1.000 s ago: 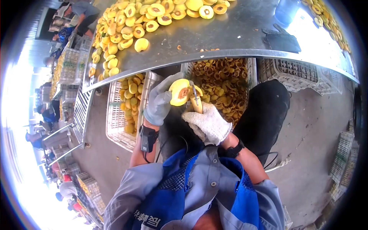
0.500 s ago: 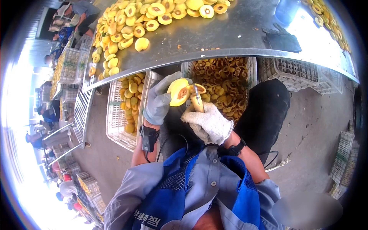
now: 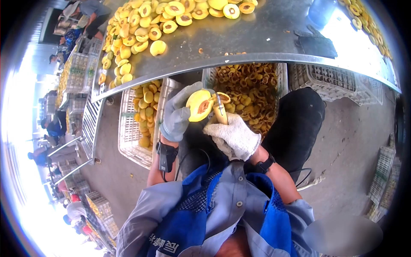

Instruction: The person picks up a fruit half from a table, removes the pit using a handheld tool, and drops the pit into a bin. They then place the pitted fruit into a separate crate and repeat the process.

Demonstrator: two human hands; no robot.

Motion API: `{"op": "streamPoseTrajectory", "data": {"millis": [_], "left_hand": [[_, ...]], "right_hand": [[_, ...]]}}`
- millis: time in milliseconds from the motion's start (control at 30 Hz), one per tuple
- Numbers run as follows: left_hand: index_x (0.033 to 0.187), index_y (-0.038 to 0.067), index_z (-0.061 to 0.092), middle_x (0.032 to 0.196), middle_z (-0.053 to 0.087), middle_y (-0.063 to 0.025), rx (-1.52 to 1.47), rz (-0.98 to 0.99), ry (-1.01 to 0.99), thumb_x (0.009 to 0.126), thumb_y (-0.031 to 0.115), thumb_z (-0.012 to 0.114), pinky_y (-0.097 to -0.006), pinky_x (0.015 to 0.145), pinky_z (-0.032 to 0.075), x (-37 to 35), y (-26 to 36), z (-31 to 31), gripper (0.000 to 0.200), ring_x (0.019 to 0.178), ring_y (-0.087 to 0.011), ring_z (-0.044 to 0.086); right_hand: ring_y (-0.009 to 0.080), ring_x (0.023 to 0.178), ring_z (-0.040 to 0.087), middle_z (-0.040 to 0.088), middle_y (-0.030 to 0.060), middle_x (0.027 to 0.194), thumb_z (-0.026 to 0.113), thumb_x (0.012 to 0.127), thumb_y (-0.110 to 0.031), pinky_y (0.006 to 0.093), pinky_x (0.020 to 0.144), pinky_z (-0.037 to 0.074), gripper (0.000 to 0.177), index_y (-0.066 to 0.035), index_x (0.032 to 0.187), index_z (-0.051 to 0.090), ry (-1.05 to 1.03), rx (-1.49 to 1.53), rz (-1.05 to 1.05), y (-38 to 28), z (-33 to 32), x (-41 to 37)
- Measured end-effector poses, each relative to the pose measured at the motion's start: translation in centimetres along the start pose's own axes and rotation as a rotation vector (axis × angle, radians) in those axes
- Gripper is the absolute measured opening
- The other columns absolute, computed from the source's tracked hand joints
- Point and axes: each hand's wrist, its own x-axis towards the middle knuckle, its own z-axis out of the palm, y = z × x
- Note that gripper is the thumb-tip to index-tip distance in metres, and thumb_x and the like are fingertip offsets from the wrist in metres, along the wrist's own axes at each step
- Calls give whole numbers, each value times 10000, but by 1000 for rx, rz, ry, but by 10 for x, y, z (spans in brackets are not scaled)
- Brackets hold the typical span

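My left hand (image 3: 176, 115), in a grey glove, is closed around a yellow peach half (image 3: 199, 107) with its cut face and brown-red pit hollow turned right. My right hand (image 3: 234, 136), in a white knit glove, grips a pitting knife (image 3: 220, 113) by its light wooden handle. The knife's metal end points up, close beside the peach half. A smaller cut piece of peach (image 3: 223, 98) shows at that end, overlapping the tool. Both hands are over my lap, below the table edge.
Many peach halves (image 3: 157, 48) lie heaped on the metal table (image 3: 239, 38). Under its edge stand a crate rim (image 3: 282, 79) around dark trimmings and a white crate (image 3: 128, 128) of peach halves. A dark glove (image 3: 316, 43) lies at right. Stacked crates (image 3: 321, 81) and co-workers (image 3: 92, 17) are farther off.
The peach half has shifted very slightly left in my left hand, and the gap to the knife looks a little different. Otherwise both hands stay in place.
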Motion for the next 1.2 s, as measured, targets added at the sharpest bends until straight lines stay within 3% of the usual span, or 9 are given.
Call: {"op": "streamPoseTrajectory", "data": {"millis": [167, 367, 567, 667, 767, 867, 967, 1200], "left_hand": [[1488, -93, 484, 1370, 651, -239, -18, 12, 3, 855, 479, 792, -404, 1103, 505, 5, 0, 0, 906, 1262, -314, 647], [1480, -103, 488, 1374, 643, -250, -34, 16, -25, 840, 454, 820, -415, 1102, 505, 1, -5, -5, 911, 1259, -326, 646], [1471, -119, 492, 1370, 642, -257, 1, -2, -30, 845, 394, 819, -412, 1101, 504, 1, -1, -4, 873, 1246, -327, 650], [1463, -128, 498, 1363, 645, -252, 72, -3, -15, 845, 369, 814, -405, 1095, 506, 0, 0, -3, 854, 1237, -320, 653], [1454, -135, 506, 1353, 649, -246, 117, -21, 24, 842, 359, 812, -397, 1089, 507, -2, 1, -3, 845, 1227, -309, 656], [1450, -137, 512, 1330, 658, -235, 119, -26, 39, 834, 338, 805, -386, 1081, 510, -4, 3, -1, 831, 1214, -298, 661], [1446, -140, 516, 1311, 669, -221, 135, -16, 23, 831, 324, 788, -376, 1075, 512, -4, 5, 2, 818, 1204, -289, 664], [1458, -115, 522, 1346, 658, -198, 242, -51, -51, 893, 389, 746, -363, 1096, 482, -5, -2, -10, 789, 1223, -266, 645]], "right_hand": [[88, 546, 559, 620, -4, 662, 768, 930, -251, 264, 495, 428, 222, -43, 877, 712, -38, -35, -41, 2, 2, -1], [92, 513, 552, 627, 7, 677, 755, 941, -236, 273, 469, 423, 211, -37, 888, 709, -93, 78, 75, -6, 0, -6], [99, 506, 553, 620, 14, 660, 729, 941, -219, 277, 465, 427, 200, -40, 866, 679, 5, -47, 48, -4, 4, -4], [91, 408, 486, 564, 4, 590, 716, 934, -174, 252, 372, 370, 159, -35, 884, 657, 69, -121, -76, 7, 9, 2], [99, 390, 475, 562, 8, 588, 715, 932, -164, 262, 355, 362, 152, -33, 890, 653, 36, -110, -61, 10, 9, 0], [109, 372, 463, 548, 10, 582, 723, 925, -155, 272, 339, 346, 154, -23, 897, 649, -27, -58, 83, -4, 10, -8], [117, 361, 456, 534, 13, 576, 728, 919, -150, 273, 334, 342, 157, -19, 898, 645, -157, 175, 166, -8, 7, -12], [109, 369, 435, 505, 2, 568, 731, 912, -150, 274, 336, 340, 151, -33, 888, 639, -72, -56, 157, 2, 13, -8]]}}
